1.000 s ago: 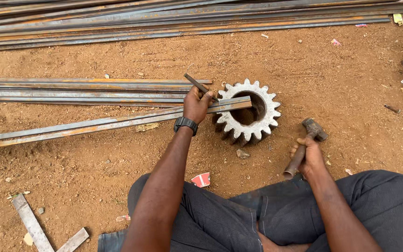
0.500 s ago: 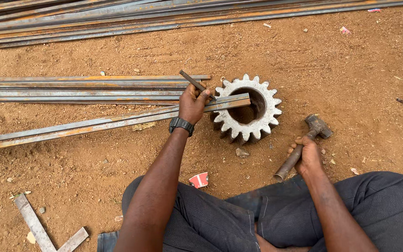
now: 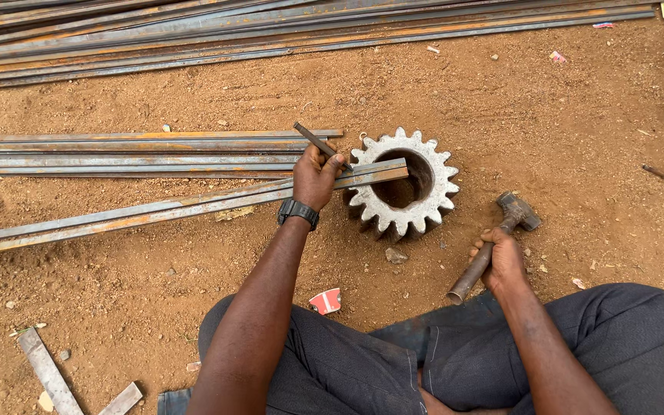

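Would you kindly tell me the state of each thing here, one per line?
Left hand: closed around a chisel, pressing on the long bar.
Chisel: tilted, tip down at the bar.
Long bar: lying flat, its end resting across the gear.
Gear: lying flat on the dirt.
Right hand: gripping the hammer handle.
Hammer: head lowered near the ground.

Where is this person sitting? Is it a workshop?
Probably an outdoor metal yard: bare dirt ground, long steel bars, a big gear, and a hammer in the right hand.
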